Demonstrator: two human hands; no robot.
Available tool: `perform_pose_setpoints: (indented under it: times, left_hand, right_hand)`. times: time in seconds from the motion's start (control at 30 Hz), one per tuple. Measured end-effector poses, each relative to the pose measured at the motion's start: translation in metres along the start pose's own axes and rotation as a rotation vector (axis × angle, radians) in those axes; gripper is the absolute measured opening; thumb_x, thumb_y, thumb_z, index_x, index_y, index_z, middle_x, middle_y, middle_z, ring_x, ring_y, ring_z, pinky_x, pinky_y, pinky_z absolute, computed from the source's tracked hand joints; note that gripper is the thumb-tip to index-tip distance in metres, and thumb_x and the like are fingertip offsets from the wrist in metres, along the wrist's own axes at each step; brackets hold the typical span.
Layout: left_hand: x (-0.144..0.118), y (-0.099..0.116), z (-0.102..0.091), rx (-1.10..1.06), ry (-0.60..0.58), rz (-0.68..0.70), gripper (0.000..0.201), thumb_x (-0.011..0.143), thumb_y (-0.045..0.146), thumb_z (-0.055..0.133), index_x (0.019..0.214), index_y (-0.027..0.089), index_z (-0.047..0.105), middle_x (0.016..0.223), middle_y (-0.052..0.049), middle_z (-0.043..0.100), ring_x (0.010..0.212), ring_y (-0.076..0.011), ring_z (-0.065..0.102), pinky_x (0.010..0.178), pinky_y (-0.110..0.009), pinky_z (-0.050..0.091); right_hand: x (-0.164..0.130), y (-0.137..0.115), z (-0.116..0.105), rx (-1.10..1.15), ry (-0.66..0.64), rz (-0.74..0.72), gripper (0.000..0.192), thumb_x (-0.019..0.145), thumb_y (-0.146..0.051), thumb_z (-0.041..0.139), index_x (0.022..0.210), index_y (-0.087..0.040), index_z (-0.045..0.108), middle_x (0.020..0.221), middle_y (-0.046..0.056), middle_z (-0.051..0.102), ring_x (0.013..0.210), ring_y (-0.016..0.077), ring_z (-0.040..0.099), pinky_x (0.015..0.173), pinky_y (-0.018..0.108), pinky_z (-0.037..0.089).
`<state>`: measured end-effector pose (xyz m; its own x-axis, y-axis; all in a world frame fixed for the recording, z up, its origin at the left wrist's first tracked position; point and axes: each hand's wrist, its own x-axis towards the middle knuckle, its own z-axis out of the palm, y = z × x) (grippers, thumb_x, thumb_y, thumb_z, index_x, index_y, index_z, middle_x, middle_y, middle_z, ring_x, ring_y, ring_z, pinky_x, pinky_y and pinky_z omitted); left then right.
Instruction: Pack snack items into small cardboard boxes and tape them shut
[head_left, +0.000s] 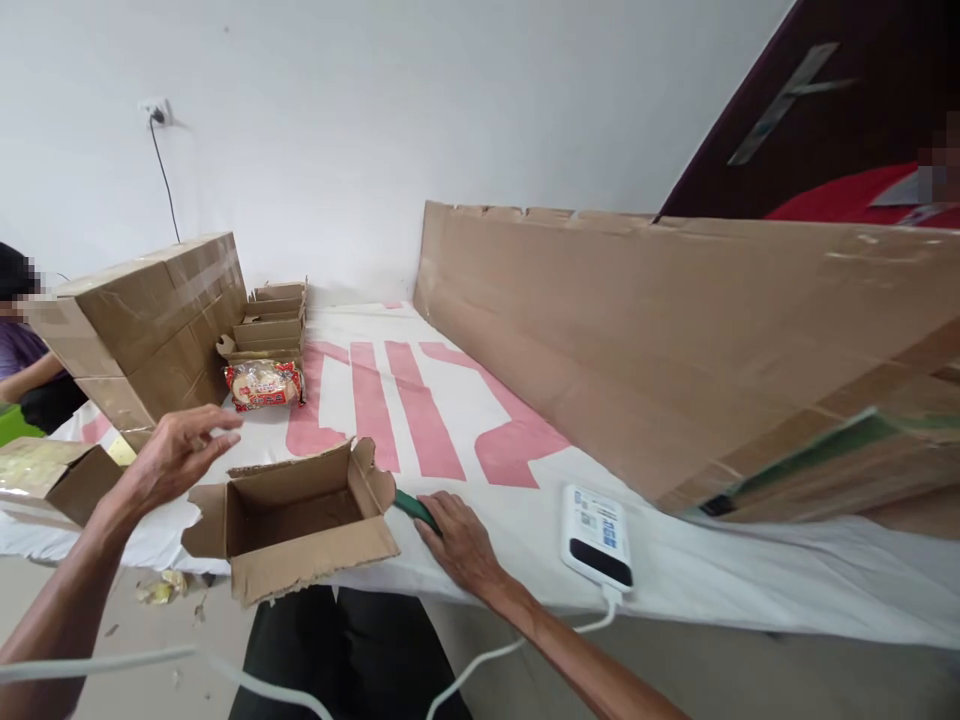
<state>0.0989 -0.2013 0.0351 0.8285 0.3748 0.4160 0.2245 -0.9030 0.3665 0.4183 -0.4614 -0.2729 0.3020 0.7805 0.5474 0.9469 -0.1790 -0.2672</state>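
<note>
Open carton [292, 520] sits at the counter's [675, 590] near edge. Left hand [176, 455] hovers beside it, fingers spread, empty. Right hand [457, 540] closes on green tool [412, 508]. Steady the carton wall before applying the tool.

Makeshift packing room: cardboard boxes [161, 320] crowd the table [450, 420].

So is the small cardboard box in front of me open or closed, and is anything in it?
Open: the small cardboard box has all its flaps folded outward, and the inside that shows is bare cardboard.
</note>
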Motion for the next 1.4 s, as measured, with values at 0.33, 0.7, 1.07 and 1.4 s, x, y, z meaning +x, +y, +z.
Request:
perform_pose_setpoints:
  times: [0.33,0.7,1.07,1.4]
  left_hand:
    - [-0.084,0.081,0.074,0.333,-0.527,-0.013,0.037,0.098,0.050,0.068,0.129,0.030,0.067,0.118,-0.010,0.075,0.101,-0.0298,0.073,0.085,-0.042,0.054]
    - [-0.042,0.004,0.095,0.678,-0.300,-0.093,0.032,0.085,0.015,0.071,0.114,0.024,0.062,0.117,-0.010,0.067,0.113,-0.0329,0.062,0.095,-0.046,0.044]
    - [0.042,-0.116,0.097,0.791,-0.090,-0.241,0.030,0.087,0.008,0.057,0.111,0.024,0.066,0.112,-0.013,0.066,0.112,-0.0332,0.063,0.101,-0.045,0.042]
    - [0.042,-0.131,0.107,0.771,-0.088,-0.265,0.048,0.079,0.021,0.076,0.126,0.021,0.065,0.121,-0.016,0.067,0.118,-0.0378,0.062,0.111,-0.052,0.037]
  right_hand:
    - [0.003,0.000,0.005,-0.035,0.032,-0.015,0.020,0.101,-0.025,0.056,0.118,-0.020,0.067,0.104,0.009,0.067,0.095,0.0270,0.060,0.081,0.038,0.045]
    - [0.008,-0.009,-0.006,-0.010,0.048,0.000,0.017,0.101,-0.024,0.056,0.113,-0.022,0.068,0.103,0.008,0.068,0.092,0.0258,0.061,0.080,0.037,0.047]
    - [0.007,-0.007,-0.002,0.025,0.081,0.002,0.019,0.100,-0.022,0.057,0.116,-0.023,0.068,0.100,0.007,0.067,0.092,0.0253,0.063,0.082,0.037,0.051]
    - [0.006,-0.006,-0.002,0.054,0.065,0.008,0.021,0.101,-0.024,0.055,0.118,-0.023,0.067,0.103,0.008,0.067,0.095,0.0264,0.062,0.082,0.038,0.050]
